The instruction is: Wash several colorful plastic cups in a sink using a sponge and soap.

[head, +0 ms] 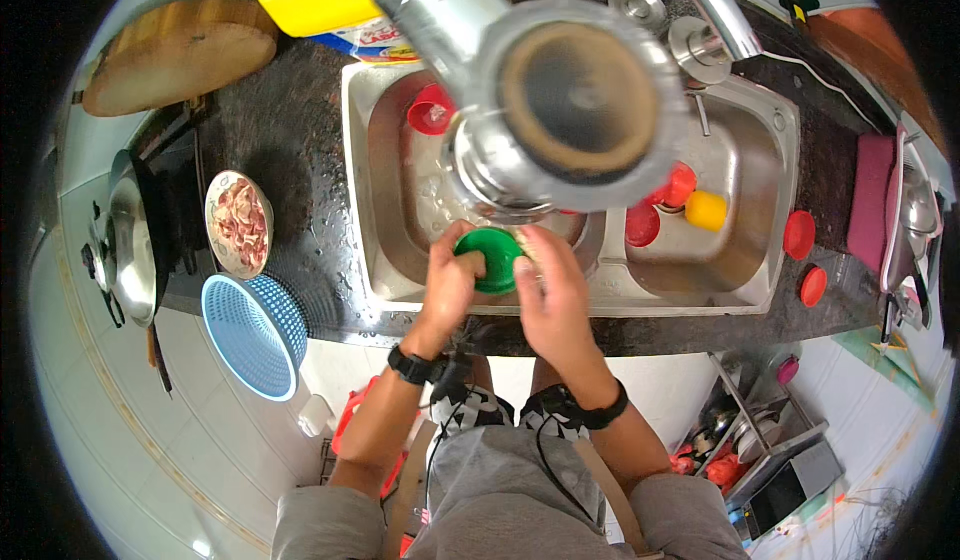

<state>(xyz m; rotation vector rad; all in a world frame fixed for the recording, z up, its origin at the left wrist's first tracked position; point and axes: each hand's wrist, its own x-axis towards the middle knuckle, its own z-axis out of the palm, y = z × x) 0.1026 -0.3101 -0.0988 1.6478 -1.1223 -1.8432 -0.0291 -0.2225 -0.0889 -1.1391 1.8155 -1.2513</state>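
Over the front rim of the left sink basin [386, 215], my left hand [448, 282] grips a small green plastic cup [491, 241], its thumb hooked over the rim into the cup. The cup's mouth faces up toward me. My right hand [555, 297] presses a pale yellowish scrubber [528, 246] against the cup's right outer side. The scrubber is mostly covered by the fingers, so its exact kind is unclear. A red cup [433, 112] lies at the back of the left basin. In the right basin are a yellow cup [706, 210] and red plastic pieces [643, 224].
A large metal faucet [469, 23] hangs close above the basins, hiding much of them. To the left are a bowl of raw meat [240, 222], a blue colander [251, 338] overhanging the counter edge and a wok [133, 245]. Red lids [799, 235] lie right of the sink.
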